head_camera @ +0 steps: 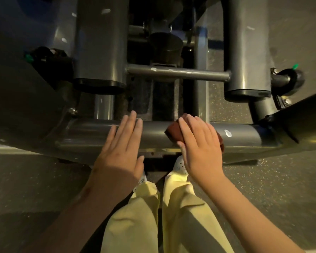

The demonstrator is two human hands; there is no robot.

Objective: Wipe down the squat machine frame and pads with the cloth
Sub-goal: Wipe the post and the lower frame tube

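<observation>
Both hands lie flat on the grey crossbar [153, 133] of the squat machine frame. The left hand [119, 152] rests bare on the tube, fingers straight and slightly spread. Just beside it, the right hand [199, 148] presses a reddish-brown cloth [172, 131] against the bar with straight, spread fingers, and the cloth shows on either side of that hand. Beyond the fingertips a thin rod [177, 72] joins two thick tubes. Below the wrists are yellow trousers [181, 216] and a white shoe [180, 164].
</observation>
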